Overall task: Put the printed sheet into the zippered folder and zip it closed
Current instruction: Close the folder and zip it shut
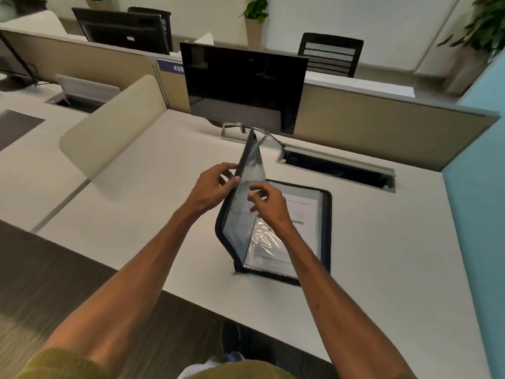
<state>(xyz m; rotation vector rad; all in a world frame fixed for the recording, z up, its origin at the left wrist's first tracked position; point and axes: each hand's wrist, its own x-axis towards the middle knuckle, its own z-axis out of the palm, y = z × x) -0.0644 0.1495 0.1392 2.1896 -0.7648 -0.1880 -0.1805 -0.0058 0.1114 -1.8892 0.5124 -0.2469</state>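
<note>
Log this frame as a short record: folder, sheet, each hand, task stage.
folder: zippered folder lies on desk, unzipped, cover raised near upright
sheet: printed sheet flat inside the lying half
left: left hand grips the cover's edge
right: right hand over the open folder, fingers curled beside the cover; grasp unclear
stage: sheet in, zip not yet closed

Head-worn camera looks forward and down, close above the desk (164, 165).

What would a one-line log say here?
folder: open on desk, unzipped | sheet: inside | left hand: holds raised cover | right hand: beside cover, grip unclear
</note>
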